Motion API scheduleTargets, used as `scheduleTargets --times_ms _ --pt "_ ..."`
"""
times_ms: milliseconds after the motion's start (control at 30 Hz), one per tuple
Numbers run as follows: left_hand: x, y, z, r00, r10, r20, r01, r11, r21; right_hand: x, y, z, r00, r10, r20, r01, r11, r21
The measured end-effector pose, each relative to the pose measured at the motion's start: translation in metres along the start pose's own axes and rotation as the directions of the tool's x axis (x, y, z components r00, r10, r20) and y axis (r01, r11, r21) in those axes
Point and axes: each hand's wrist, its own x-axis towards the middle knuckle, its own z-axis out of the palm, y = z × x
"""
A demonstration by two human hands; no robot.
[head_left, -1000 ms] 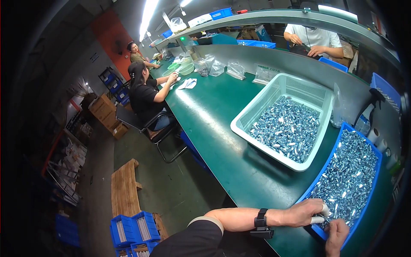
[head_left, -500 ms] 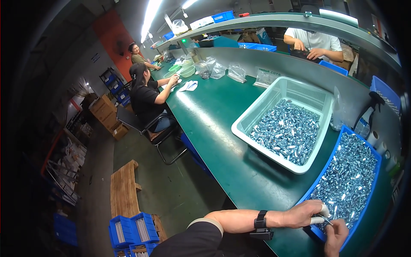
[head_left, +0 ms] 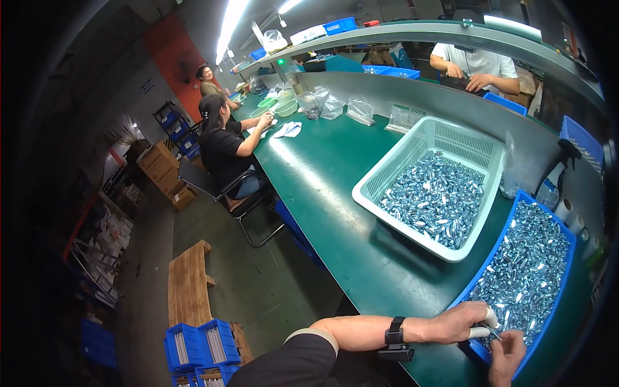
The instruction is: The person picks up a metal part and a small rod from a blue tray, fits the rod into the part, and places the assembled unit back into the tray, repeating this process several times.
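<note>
Left hand (head_left: 456, 324), wearing white finger cots (head_left: 479, 332), pinches a metal piece (head_left: 496, 335) over the near end of the blue bin (head_left: 465, 293); the right hand (head_left: 507, 353), fingers curled, meets it, grip unclear. Shiny metal parts (head_left: 529, 264) fill the bin; a spray bottle (head_left: 549, 188) stands beyond it.
</note>
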Motion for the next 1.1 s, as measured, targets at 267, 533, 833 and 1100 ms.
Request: scheduleTargets --times_ms 267,533,833,1100 --pt "-0.001 0.0 0.0 1.0 0.003 0.003 -0.003 1.0 -0.003 0.006 -0.001 -0.005 0.969 -0.239 0.063 0.245 0.963 -0.114" --pt "0.0 0.003 -0.002 1.0 -0.008 0.022 0.009 1.0 -0.026 0.005 -0.008 -0.005 0.979 -0.185 0.088 0.198 0.965 -0.171" --pt "-0.001 -0.001 0.002 1.0 0.005 0.01 -0.005 1.0 -0.004 0.002 -0.004 -0.006 0.987 -0.154 0.049 0.16 0.971 -0.176" --pt "0.0 0.003 0.0 1.0 -0.019 0.011 0.019 1.0 -0.002 0.004 -0.003 -0.006 0.975 -0.214 0.06 0.221 0.964 -0.145"
